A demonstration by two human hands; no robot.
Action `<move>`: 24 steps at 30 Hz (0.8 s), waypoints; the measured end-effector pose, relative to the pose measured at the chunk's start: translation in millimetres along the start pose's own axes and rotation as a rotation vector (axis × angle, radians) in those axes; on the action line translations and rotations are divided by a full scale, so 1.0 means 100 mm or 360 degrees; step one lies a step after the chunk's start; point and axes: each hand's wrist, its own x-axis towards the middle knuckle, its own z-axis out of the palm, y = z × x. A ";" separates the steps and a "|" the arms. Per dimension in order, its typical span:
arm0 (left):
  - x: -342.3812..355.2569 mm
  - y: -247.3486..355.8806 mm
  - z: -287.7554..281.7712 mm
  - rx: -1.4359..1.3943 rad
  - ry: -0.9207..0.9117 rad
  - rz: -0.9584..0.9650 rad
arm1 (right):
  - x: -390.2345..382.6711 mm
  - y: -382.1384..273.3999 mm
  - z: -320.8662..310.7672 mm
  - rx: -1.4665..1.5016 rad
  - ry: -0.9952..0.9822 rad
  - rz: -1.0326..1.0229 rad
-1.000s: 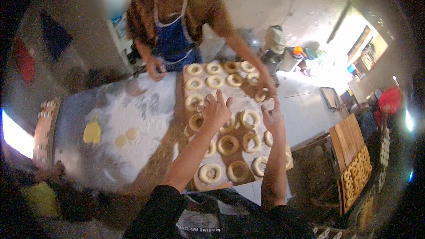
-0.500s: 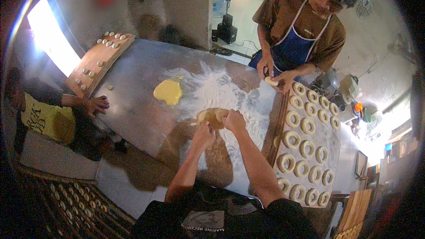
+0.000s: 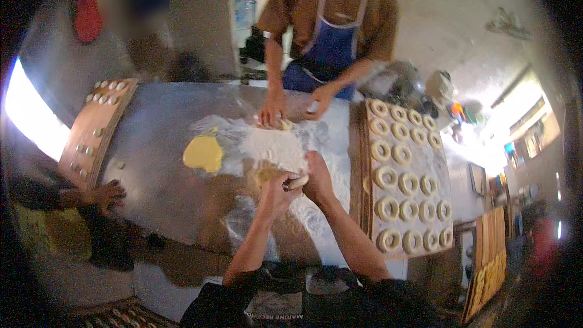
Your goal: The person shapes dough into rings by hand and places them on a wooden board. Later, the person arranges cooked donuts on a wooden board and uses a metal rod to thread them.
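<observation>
A small pale piece of dough [image 3: 297, 183], curved like part of a ring, is pinched between my two hands above the metal worktable [image 3: 161, 146]. My left hand [image 3: 276, 194] is closed around its left end. On the other end, my right hand [image 3: 318, 177] is closed with its fingers bent. White flour [image 3: 276, 149] lies spread just beyond them. A soft yellow mass [image 3: 203, 153] rests on the metal to the left. To the right, a board [image 3: 419, 169] carries several rows of dough rings [image 3: 387, 178].
Across the table a person in a blue apron [image 3: 337, 45] has one hand [image 3: 273, 108] down at the flour. Another person's hand [image 3: 109, 197] rests at the left edge. A wooden board [image 3: 91, 127] with small dough balls lies far left. Wooden boards [image 3: 490, 237] stand lower right.
My view has shifted, so the table sits further left. My hands have lifted a piece of dough between them. The person opposite has lowered a hand to the flour.
</observation>
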 end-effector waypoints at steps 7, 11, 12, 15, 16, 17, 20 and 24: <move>0.13 -0.16 0.40 0.0045 0.0758 0.0571 | -0.25 0.18 -0.23 0.1710 -0.0790 0.0320; 0.13 -0.09 0.62 -0.1258 0.0124 0.0570 | -0.23 0.29 -0.47 0.1613 -0.0402 0.0671; 0.06 0.05 0.69 -0.1381 0.0148 0.0562 | -0.22 0.08 -0.62 0.1237 -0.0356 0.0702; 0.22 -0.01 0.93 -0.0864 0.0427 0.0387 | -0.28 0.06 -0.93 0.1165 -0.0433 0.0506; 0.23 -0.08 1.07 -0.0467 0.0494 0.0446 | -0.32 0.23 -0.97 0.1752 -0.0400 0.0506; 0.23 -0.02 1.23 -0.0071 0.0550 0.0505 | -0.34 0.39 -1.03 0.2336 -0.0348 0.0489; 0.06 0.68 1.63 0.0231 0.0281 0.0529 | -0.41 0.70 -1.32 0.1118 -0.0239 0.0096; 0.29 0.71 2.15 0.0223 0.0151 0.0724 | -0.52 0.86 -2.10 0.1325 0.0000 0.0484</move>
